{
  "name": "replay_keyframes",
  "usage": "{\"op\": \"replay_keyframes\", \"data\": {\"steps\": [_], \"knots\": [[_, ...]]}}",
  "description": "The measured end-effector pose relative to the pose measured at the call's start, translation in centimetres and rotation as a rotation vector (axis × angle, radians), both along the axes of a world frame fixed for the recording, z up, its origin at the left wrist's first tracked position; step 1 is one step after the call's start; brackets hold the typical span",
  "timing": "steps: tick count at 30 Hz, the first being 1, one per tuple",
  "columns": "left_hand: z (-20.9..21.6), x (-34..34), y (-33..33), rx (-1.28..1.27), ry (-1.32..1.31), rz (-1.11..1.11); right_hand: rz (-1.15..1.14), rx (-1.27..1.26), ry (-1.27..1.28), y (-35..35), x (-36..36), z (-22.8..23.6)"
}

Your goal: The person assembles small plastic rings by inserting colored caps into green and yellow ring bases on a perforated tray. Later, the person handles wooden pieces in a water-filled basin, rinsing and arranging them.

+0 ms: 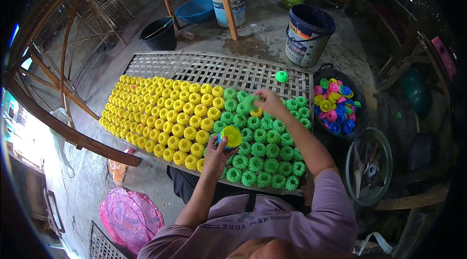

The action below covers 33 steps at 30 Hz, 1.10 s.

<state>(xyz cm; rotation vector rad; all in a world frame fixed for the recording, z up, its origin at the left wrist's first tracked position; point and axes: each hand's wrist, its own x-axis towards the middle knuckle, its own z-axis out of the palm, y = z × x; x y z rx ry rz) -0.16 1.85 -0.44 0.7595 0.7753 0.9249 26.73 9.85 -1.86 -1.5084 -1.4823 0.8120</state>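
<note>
My left hand (220, 156) is closed round small plastic cups (232, 136), yellow inside and blue at the outer side, over the green rows. My right hand (268, 103) pinches a smooth green piece (249, 103), blurred and probably a plastic cup, just above the tray. Below them, many green ring-shaped ridged pieces (258, 149) stand in rows on the right of a woven bamboo tray (194, 68). Yellow pieces (165, 108) of the same shape fill its left part. A lone bright green piece (281, 76) lies near the tray's far right corner.
Right of the tray stands a dark basin (360, 127) of coloured plastic cups (335, 101), and nearer, a clear tub (369, 171) with tools. Beyond are a paint bucket (304, 47), a black bucket (160, 37) and a blue basin (194, 11). A pink sack (131, 217) lies left.
</note>
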Motion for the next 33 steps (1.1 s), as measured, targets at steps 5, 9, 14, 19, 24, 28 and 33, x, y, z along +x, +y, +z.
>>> {"op": "replay_keyframes", "data": {"steps": [5, 9, 14, 19, 24, 28, 33], "knots": [[0.4, -0.8, 0.1, 0.01, -0.009, 0.036, -0.436, -0.12, -0.452, 6.0, 5.5, -1.7], [0.8, -1.4, 0.4, 0.012, 0.022, 0.049, -0.305, -0.255, -0.253, 7.4, 5.3, -3.7], [0.6, -2.3, 1.1, -0.038, -0.017, 0.058, -0.328, -0.199, -0.707, 7.3, 5.2, -4.2], [0.4, -1.9, 1.3, -0.042, -0.042, 0.051, -0.451, -0.172, -0.705, 9.1, 8.9, -3.6], [1.0, -1.8, 1.1, 0.007, -0.035, 0.016, -0.313, -0.383, -0.665, 10.0, 11.4, -5.2], [1.3, -3.1, 1.0, -0.064, -0.108, 0.051, -0.412, -0.061, -0.605, 9.0, 9.6, -3.7], [0.2, -2.1, 1.4, -0.154, -0.298, 0.034, -0.013, 0.262, 0.015, 2.8, 0.7, 1.2]]}}
